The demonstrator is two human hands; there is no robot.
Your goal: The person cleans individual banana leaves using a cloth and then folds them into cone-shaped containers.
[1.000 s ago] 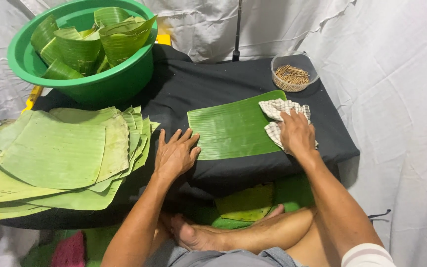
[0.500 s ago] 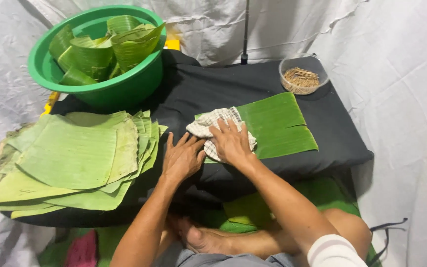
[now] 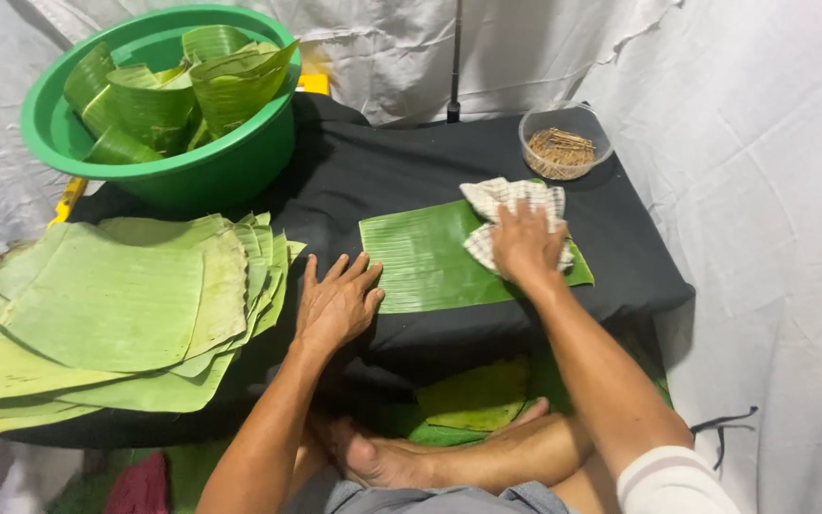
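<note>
Over at the left of the frame there's a stack [image 3: 116,314] of cut banana leaves fanned out on the black table [image 3: 373,171], edges staggered so each sheet looks easy to peel off. Upper left, a green tub [image 3: 240,167] holds more leaves, these ones curled into rolls and standing on end, filling about half of it.

Centre frame, the left hand [image 3: 337,303] lies flat, fingers spread, its fingertips on the near-left corner of the leaf [image 3: 430,257], probably pinning it so it can't slide. That single leaf lies flat on the table, glossy side up. The right hand [image 3: 525,243] presses a checked cloth [image 3: 506,205] onto the leaf's right end, fingers together and curled over the cloth.

Upper right, a small clear bowl [image 3: 533,128] holds thin brown sticks, within easy reach.
</note>
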